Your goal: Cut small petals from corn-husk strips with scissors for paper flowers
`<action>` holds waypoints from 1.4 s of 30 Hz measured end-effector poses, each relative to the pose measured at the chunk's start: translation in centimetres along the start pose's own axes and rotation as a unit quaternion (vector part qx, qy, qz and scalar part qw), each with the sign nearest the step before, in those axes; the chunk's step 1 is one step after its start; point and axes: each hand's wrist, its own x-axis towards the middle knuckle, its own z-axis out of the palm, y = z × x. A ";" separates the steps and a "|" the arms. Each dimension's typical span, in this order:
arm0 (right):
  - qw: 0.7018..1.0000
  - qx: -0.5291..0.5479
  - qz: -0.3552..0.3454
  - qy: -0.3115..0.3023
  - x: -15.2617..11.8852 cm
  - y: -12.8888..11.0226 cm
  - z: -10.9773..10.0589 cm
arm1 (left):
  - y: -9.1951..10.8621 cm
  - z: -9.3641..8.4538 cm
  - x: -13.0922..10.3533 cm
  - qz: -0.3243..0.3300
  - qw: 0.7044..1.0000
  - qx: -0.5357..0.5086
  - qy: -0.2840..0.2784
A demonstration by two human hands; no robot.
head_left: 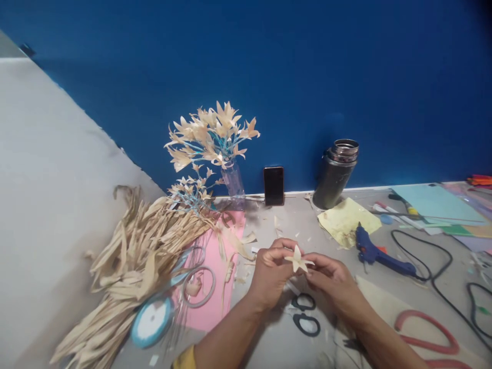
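A small cream flower (298,260) with pointed petals, like dried husk, is held between my two hands over the middle of the table. My left hand (271,271) pinches it from the left, thumb and fingers closed near its petals. From the right, my right hand (330,277) grips its edge between thumb and fingertips. Whatever lies beneath the petals is hidden by my fingers. Just below the hands, black-handled scissors (306,324) lie on the table, their blades partly covered.
Dried husks (138,256) heap at left beside a blue tape roll (151,320) and pink paper (211,302). Behind stand a vase (233,184) of husk flowers, a phone (273,185) and a dark flask (335,174). A blue glue gun (384,259), its cord, and red-handled pliers (426,333) lie right.
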 end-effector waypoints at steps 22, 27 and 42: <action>0.996 -0.048 -0.064 0.038 0.5 0.6 -0.3 | -0.2 0.7 -1.0 -0.036 0.998 0.044 -0.039; 0.987 -0.111 -0.114 0.038 0.2 0.0 -0.1 | -0.3 0.9 -1.0 -0.073 0.997 -0.029 -0.007; 0.996 -0.070 -0.042 -0.025 0.2 0.7 -0.4 | 2.0 0.0 -0.9 0.100 0.962 0.226 -0.113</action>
